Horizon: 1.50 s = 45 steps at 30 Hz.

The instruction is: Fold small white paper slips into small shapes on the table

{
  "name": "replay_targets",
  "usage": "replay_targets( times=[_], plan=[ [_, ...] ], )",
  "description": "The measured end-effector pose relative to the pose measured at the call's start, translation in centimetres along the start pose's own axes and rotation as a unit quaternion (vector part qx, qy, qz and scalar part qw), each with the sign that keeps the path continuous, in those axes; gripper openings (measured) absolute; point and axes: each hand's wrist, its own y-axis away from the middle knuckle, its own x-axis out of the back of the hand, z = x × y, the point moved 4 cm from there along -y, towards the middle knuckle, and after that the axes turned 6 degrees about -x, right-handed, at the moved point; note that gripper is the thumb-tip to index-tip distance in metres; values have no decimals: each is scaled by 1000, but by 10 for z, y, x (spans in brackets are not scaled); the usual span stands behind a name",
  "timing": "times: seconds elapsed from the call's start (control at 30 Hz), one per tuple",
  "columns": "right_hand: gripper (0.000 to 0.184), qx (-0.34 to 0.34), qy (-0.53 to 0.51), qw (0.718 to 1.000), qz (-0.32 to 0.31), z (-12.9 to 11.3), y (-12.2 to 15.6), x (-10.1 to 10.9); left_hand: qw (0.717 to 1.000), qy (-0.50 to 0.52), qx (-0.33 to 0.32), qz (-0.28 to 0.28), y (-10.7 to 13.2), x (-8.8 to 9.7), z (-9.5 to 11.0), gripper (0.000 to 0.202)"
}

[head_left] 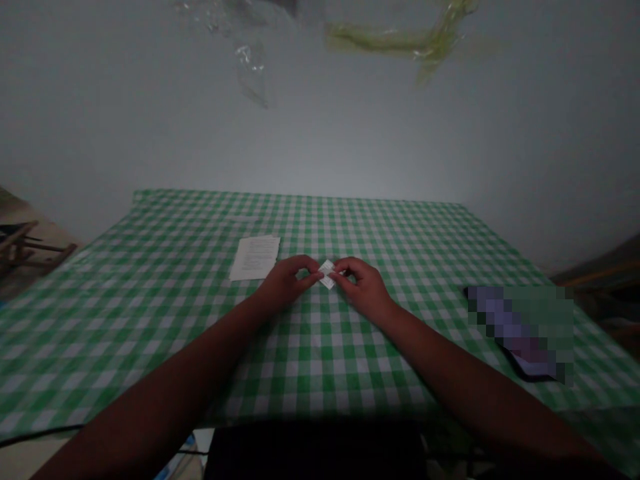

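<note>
Between my two hands is a small folded piece of printed paper, turned so that it looks like a diamond. My left hand pinches its left corner between thumb and fingers. On the opposite side, my right hand pinches the right corner in the same way. The paper is held just over the checked tablecloth, near the middle of the table; whether it touches the cloth I cannot tell. Left of my left hand lies a stack of printed sheets with slightly uneven edges.
A green and white checked tablecloth covers the table, which stands against a pale wall with tape on it. A phone, partly blurred out, lies at the right. A wooden frame stands beyond the left edge.
</note>
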Motion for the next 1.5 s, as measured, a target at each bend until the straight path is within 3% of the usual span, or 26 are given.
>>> replay_targets(
  times=[0.17, 0.4, 0.63, 0.87, 1.03, 1.23, 1.5],
  plan=[
    [16, -107, -132, 985, 3, 6, 2, -5, 1000, 1, -16, -18, 2, 1, 8, 20],
    [21, -135, -169, 976, 20, -1, 5, -5, 993, 41, -100, 54, -1, 5, 26, 14],
    [21, -128, -163, 978, 33, -7, 6, -4, 993, 84, -49, 74, 0, 0, 23, 15],
    [20, -124, -153, 979, 47, -7, 5, -3, 992, 105, 50, 38, 2, -6, 18, 20],
    [17, -90, -170, 980, 45, -10, 5, -4, 999, 20, 22, 33, 2, -3, 23, 20],
    [19, -121, -168, 977, 51, -9, 7, -4, 999, 13, -2, 30, 1, -4, 27, 18],
    [23, -150, -184, 969, 72, -6, 4, -2, 986, 140, 91, 22, 2, -8, 17, 21]
  ],
)
